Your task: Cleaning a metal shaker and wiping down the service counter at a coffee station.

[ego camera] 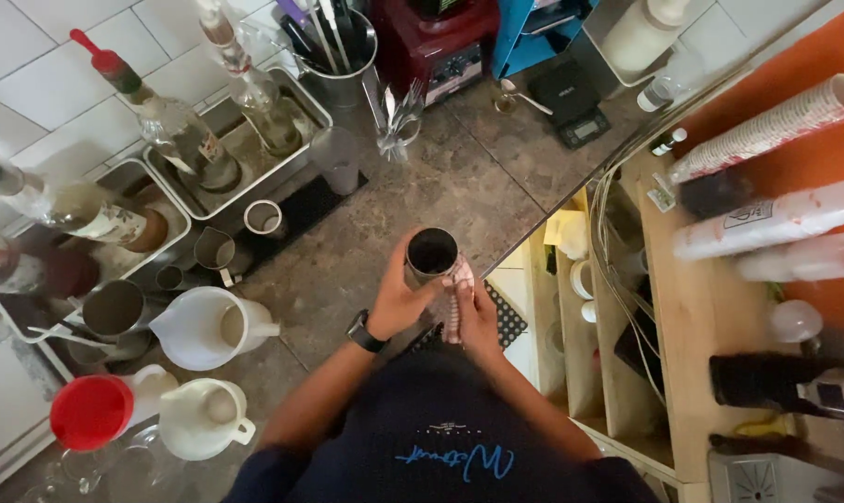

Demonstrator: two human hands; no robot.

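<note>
A metal cup [431,253] with a dark inside is held upright over the edge of the brown stone counter [459,177]. My left hand [396,296], with a black watch on its wrist, wraps around the cup's left side. My right hand [476,312] presses a red-and-white checked cloth [456,300] against the cup's right side and lower wall. Both hands are close together just in front of my dark apron.
Two white pitchers [209,328] and a red-lidded container [91,412] stand at the left. Glass bottles with pourers sit in metal trays [254,177] along the tiled wall. A utensil holder [340,70], red blender base [436,42], small scale [571,102] and stacked cups [766,126] lie behind and right.
</note>
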